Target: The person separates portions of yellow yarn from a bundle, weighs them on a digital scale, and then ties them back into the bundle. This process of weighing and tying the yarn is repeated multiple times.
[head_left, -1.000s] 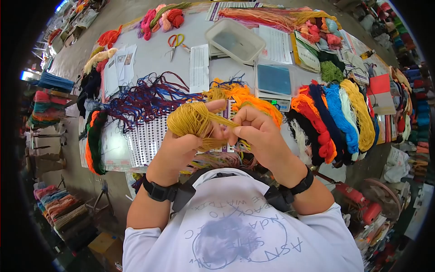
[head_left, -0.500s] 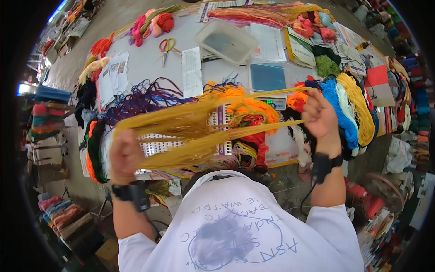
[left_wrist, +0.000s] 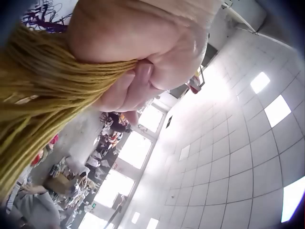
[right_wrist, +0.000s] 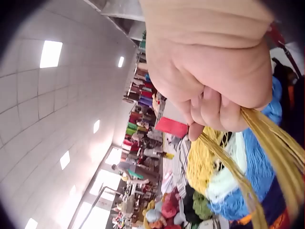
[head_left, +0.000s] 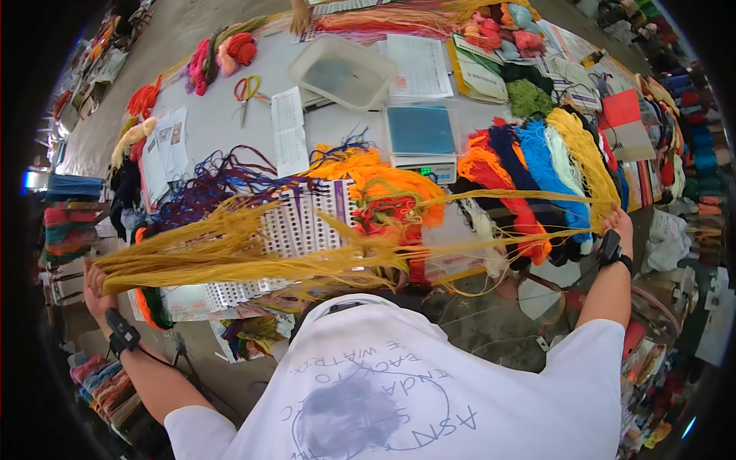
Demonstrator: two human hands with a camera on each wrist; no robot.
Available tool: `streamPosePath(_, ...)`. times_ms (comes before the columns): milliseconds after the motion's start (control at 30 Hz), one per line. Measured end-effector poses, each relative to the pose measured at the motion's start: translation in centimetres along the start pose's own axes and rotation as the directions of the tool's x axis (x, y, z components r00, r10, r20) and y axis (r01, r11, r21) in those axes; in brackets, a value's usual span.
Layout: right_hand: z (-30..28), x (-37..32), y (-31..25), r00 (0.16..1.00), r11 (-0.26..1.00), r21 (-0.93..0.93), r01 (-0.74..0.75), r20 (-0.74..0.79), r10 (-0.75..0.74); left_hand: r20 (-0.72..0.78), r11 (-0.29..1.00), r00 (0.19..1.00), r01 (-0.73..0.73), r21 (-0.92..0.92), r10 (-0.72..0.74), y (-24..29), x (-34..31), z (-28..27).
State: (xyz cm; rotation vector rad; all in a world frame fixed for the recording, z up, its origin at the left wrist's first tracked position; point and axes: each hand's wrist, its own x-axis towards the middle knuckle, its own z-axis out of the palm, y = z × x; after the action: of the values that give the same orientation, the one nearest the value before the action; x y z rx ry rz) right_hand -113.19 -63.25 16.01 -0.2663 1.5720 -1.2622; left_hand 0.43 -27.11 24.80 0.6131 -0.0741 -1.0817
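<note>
A mustard-yellow skein of yarn (head_left: 192,270) is stretched wide across the front of the table in the head view. My left hand (head_left: 96,285), far out to the left, grips one end; in the left wrist view the fingers curl around a thick bundle of strands (left_wrist: 62,81). At the far right, my right hand (head_left: 618,224) holds the other end with curled fingers. Two thinner groups of strands (right_wrist: 274,143) run out of that fist in the right wrist view. Some loose threads sag below the stretched yarn near the middle.
Beneath the yarn lie punched white cards (head_left: 307,218), purple-blue threads (head_left: 222,184) and an orange skein (head_left: 391,180). Behind are a scale (head_left: 422,130), a plastic tub (head_left: 345,73) and scissors (head_left: 247,90). Coloured hanks (head_left: 537,153) hang at right. Another person's hand (head_left: 300,17) reaches in at the far edge.
The bunched yarn ball has been pulled out into a long stretched skein as my hands moved far apart, left and right. Another person's hand has appeared at the table's far edge.
</note>
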Motion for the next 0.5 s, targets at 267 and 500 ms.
streamPosePath(267,2.3,-3.7,-3.9,0.994,0.949,-0.298,0.101,-0.002,-0.107,-0.124,0.952,0.974,0.149,-0.269,-0.187,-3.3,0.9,-3.9)
streamPosePath(500,2.5,-5.3,-8.8,0.945,0.885,-0.397,0.242,-0.111,-0.308,-0.017,0.518,0.926,-0.196,0.833,0.377,3.8,-1.0,-13.7)
